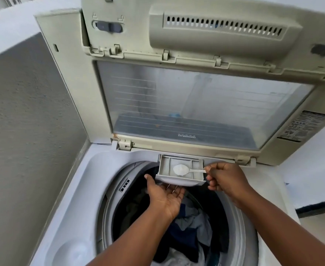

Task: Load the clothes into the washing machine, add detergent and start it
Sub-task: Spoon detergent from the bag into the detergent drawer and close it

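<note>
Top-load washing machine [77, 189] with lid [202, 104] raised; clothes [192, 225], dark blue, grey and white, sit in the drum. The detergent drawer [163, 167] is pulled out at the tub's back rim, with the left hand [165, 196] spread open palm-up just under its front, fingers touching the drawer's underside. The right hand [225, 179] pinches the handle of a white plastic spoon [188, 170] heaped with white detergent powder [180, 168], bowl held over the drawer's compartment.

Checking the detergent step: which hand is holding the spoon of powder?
The right hand, pinching the spoon handle over the drawer. The left hand is open, palm up, beneath the drawer front.
</note>
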Motion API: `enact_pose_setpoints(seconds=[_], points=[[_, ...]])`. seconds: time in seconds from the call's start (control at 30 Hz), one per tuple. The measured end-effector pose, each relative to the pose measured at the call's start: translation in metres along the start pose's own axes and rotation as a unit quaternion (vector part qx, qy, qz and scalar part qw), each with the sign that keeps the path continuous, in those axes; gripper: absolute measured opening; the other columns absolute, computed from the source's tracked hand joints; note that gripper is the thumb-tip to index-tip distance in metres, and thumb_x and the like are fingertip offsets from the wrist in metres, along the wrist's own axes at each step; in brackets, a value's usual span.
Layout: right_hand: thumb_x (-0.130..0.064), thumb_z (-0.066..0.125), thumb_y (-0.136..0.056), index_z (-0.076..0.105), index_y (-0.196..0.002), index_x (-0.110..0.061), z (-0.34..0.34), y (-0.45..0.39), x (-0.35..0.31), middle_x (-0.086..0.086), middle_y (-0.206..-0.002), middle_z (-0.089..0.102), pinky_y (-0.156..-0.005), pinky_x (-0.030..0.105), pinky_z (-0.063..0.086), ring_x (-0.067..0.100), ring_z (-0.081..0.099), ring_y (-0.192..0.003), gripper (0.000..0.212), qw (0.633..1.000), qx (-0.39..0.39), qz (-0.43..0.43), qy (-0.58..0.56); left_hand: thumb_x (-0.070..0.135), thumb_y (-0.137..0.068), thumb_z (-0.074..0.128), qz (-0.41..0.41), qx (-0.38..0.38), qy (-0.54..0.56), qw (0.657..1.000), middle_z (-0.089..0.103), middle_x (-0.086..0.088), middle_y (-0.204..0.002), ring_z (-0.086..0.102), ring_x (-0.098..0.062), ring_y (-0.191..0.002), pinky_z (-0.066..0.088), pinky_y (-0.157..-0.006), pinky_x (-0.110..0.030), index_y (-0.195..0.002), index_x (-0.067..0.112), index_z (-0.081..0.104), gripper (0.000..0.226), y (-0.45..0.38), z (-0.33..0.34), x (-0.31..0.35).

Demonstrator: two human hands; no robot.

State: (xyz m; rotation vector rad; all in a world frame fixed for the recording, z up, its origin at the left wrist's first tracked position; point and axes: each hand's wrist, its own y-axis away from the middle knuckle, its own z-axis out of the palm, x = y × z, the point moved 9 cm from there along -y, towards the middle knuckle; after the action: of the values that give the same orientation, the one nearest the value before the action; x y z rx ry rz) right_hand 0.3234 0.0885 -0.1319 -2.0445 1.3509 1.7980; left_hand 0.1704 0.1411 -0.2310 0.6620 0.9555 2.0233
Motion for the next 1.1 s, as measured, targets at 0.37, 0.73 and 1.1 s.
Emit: enact_pose_setpoints(seconds=[0.37,0.73,1.1], points=[[-0.007,0.058,-0.092,0.071,-0.083,-0.012,0.000,0.003,0.006,0.003,-0.064,0.061,-0.052,0.019,0.052,0.012,0.054,-0.055,0.017,0.994,0.044,-0.101,0.008,0.076,-0.083,0.040,0.001,-0.005,0.016,1.000,0.059,-0.021,-0.116,0.060,-0.036,-0.104,0.045,-0.100,-0.049,-0.131,0.007,0.051,0.085,0.002,0.007,-0.004],[-0.001,0.062,-0.088,0.073,-0.101,-0.008,0.001,0.032,-0.013,-0.006,-0.090,0.065,-0.078,-0.002,0.039,0.001,0.059,-0.084,0.018,0.918,0.108,-0.343,0.168,0.079,-0.080,0.038,-0.006,-0.007,0.035,0.999,0.057,-0.023,-0.124,0.058,-0.038,-0.110,0.045,-0.100,-0.052,-0.133,0.005,0.050,0.091,0.007,0.015,-0.009],[-0.014,0.049,-0.088,0.072,-0.100,-0.001,0.005,0.048,-0.018,0.008,-0.092,0.070,-0.091,0.007,0.041,0.010,0.059,-0.090,0.029,0.847,0.128,-0.463,0.229,0.078,-0.080,0.040,-0.003,-0.008,0.044,0.999,0.058,-0.024,-0.122,0.059,-0.038,-0.108,0.048,-0.096,-0.053,-0.133,0.006,0.050,0.090,0.008,0.016,-0.009]])
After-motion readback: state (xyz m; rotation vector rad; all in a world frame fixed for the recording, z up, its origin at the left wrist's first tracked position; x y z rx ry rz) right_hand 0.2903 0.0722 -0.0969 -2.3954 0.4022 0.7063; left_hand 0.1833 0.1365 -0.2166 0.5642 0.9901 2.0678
